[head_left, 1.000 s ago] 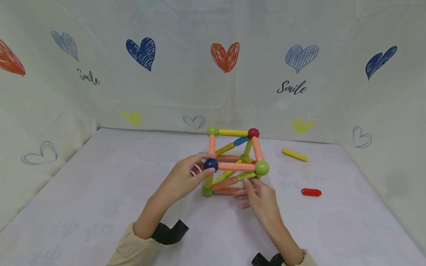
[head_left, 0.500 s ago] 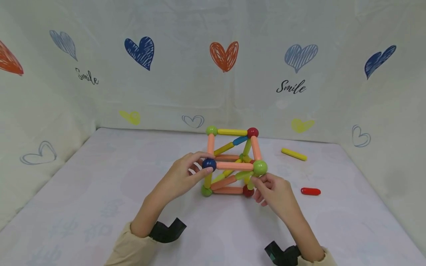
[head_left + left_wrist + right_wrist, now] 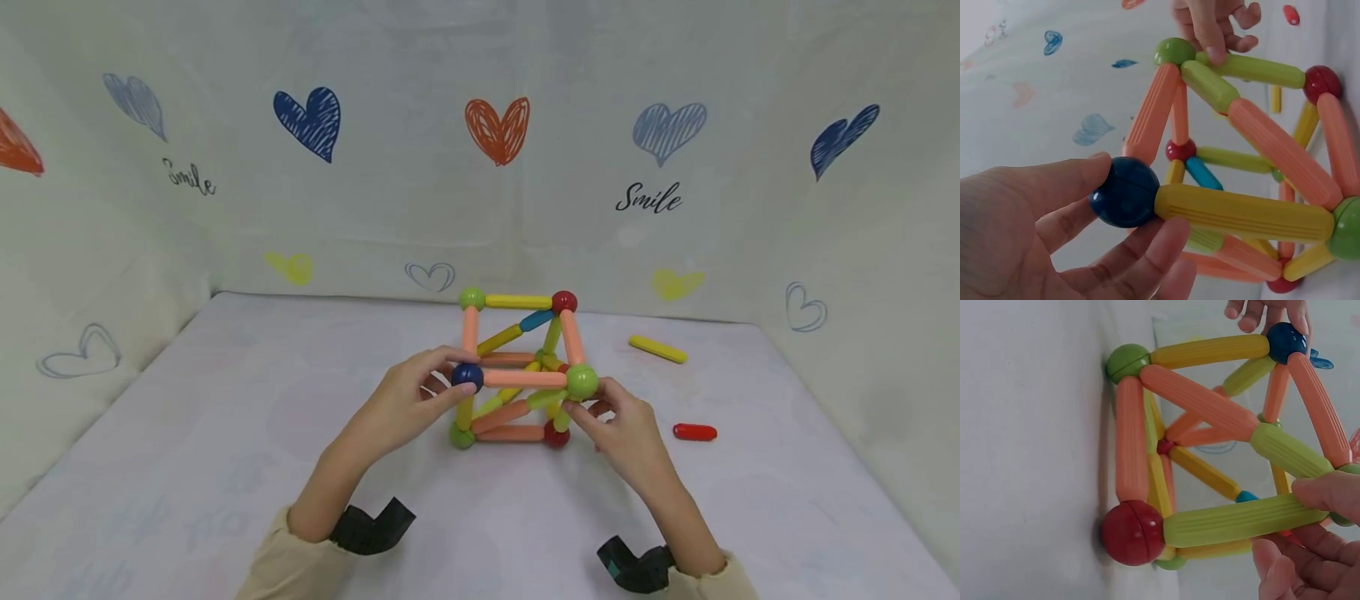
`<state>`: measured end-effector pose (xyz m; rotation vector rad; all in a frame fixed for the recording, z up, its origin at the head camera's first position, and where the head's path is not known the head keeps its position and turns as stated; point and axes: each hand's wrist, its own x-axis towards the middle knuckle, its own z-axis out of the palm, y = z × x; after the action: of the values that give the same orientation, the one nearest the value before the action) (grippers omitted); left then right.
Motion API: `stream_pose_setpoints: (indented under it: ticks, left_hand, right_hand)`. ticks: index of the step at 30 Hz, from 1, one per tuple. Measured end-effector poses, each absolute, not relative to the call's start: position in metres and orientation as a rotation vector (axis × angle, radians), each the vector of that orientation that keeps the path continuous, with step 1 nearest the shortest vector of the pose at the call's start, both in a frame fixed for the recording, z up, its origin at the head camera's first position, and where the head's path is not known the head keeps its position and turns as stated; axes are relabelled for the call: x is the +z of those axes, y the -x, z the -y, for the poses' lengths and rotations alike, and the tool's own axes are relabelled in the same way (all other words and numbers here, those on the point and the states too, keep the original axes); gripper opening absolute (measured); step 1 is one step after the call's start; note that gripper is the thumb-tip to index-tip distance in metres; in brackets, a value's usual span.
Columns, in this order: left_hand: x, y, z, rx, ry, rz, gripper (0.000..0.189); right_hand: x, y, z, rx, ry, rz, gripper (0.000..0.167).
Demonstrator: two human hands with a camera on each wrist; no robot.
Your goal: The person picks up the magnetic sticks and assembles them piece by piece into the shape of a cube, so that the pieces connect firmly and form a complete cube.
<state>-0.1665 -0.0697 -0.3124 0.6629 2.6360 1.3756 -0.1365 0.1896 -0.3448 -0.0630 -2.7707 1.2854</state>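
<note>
A cube-like frame of toy building sticks and balls stands on the table. My left hand (image 3: pixel 408 404) pinches the dark blue ball (image 3: pixel 467 377) at its near upper left corner, thumb and fingers around it. At the near right edge my right hand (image 3: pixel 633 433) holds the upright light green stick (image 3: pixel 1241 520) just below the green ball (image 3: pixel 582 382), its thumb lying on the stick in the right wrist view. The stick's lower end meets a red ball (image 3: pixel 1133 532). A diagonal of salmon stick (image 3: pixel 1285 150) and light green stick (image 3: pixel 1211 86) crosses the front face.
On the table (image 3: pixel 187 417) to the right lie a loose yellow stick (image 3: pixel 657 349) and a short red stick (image 3: pixel 694 432). A white backdrop printed with hearts (image 3: pixel 497 132) rises behind and beside the table.
My right hand has moved right, from the diagonal green stick to the upright one at the near right corner, uncovering the lower red ball. My left hand stays on the blue ball.
</note>
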Motion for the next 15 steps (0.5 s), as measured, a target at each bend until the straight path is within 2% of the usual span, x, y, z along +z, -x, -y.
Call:
stream_pose_setpoints:
  ticks: [15]
  left_hand:
    - [-0.302, 0.157, 0.072, 1.285, -0.790, -2.516, 0.032]
  right_hand:
    - [-0.321, 0.131, -0.227, 1.249, -0.272, 3.038, 0.032]
